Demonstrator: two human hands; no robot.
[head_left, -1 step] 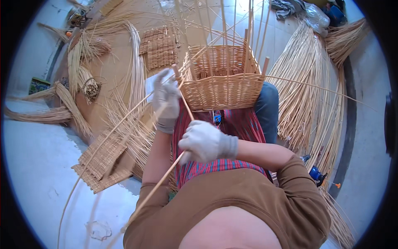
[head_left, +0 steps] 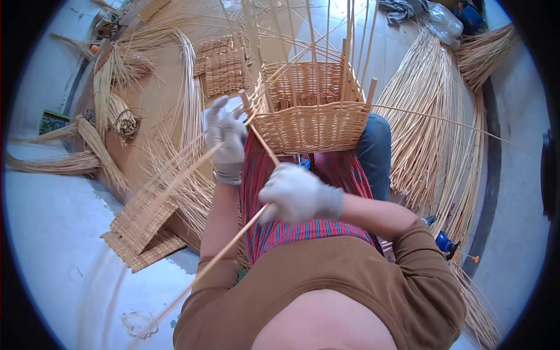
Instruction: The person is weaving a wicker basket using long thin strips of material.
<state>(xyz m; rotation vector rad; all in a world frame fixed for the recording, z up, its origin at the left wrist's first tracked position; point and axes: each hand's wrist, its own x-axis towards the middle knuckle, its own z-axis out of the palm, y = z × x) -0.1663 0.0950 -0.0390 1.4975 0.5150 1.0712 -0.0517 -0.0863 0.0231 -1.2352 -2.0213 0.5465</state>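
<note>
A half-woven wicker basket (head_left: 315, 131) rests on my lap, its tall stakes standing up out of the rim. Beside its near left corner is my left hand (head_left: 226, 143), in a pale glove, with its fingers bent round a wicker rod (head_left: 185, 174) that trails off blurred to the lower left. My right hand (head_left: 296, 195), gloved too, is closed on a second rod (head_left: 236, 239). That rod runs from the basket's left corner through my fist and down past my left forearm. Both palms are hidden.
Woven mats (head_left: 143, 227) lie on the floor at left, and another woven panel (head_left: 221, 65) lies beyond. Rod bundles (head_left: 426, 122) spread along the right. A thin rod (head_left: 443, 121) sticks out rightward from the basket. A blue tool (head_left: 444, 244) lies by my right elbow.
My right hand has shifted slightly right and bent its rod more. My left hand has moved a little left, its trailing rod now smeared by motion. The basket has moved slightly left.
</note>
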